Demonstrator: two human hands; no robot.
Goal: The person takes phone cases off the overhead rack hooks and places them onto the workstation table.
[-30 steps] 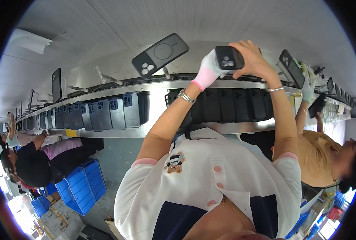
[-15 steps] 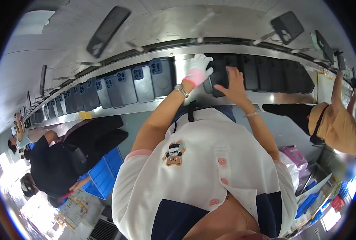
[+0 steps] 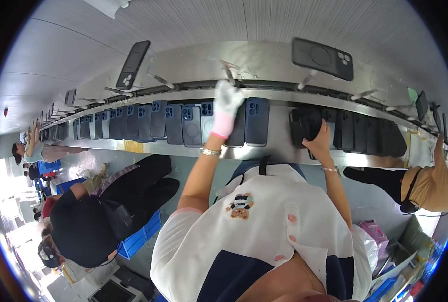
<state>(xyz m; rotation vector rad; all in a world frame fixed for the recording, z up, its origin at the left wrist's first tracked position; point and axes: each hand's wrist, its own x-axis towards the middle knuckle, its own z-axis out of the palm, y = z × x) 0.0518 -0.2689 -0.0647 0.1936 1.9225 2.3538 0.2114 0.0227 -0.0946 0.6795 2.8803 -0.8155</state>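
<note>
My left hand (image 3: 228,100), in a white glove with a pink cuff, reaches over the row of phone cases to a metal peg (image 3: 227,72) on the rail. Motion smears its fingers, so I cannot tell whether anything is in them. A dark blue phone case (image 3: 257,121) lies just right of that wrist. My bare right hand (image 3: 320,144) is closed on a black phone case (image 3: 311,123), thumb at its lower edge and fingers at its right side. This case is tilted above other black cases (image 3: 360,132) lying side by side on the metal ledge (image 3: 279,143).
Along the ledge to the left runs a long row of dark and clear-backed cases (image 3: 173,123). Cases hang on pegs above the rail (image 3: 269,85), including one at upper right (image 3: 322,59) and one at upper left (image 3: 133,64). Co-workers stand left (image 3: 83,226) and right (image 3: 430,183).
My left hand has moved from the ledge up to the rail's peg. My right hand, spread over the black cases before, now grips one and tilts it. The whole view has shifted.
</note>
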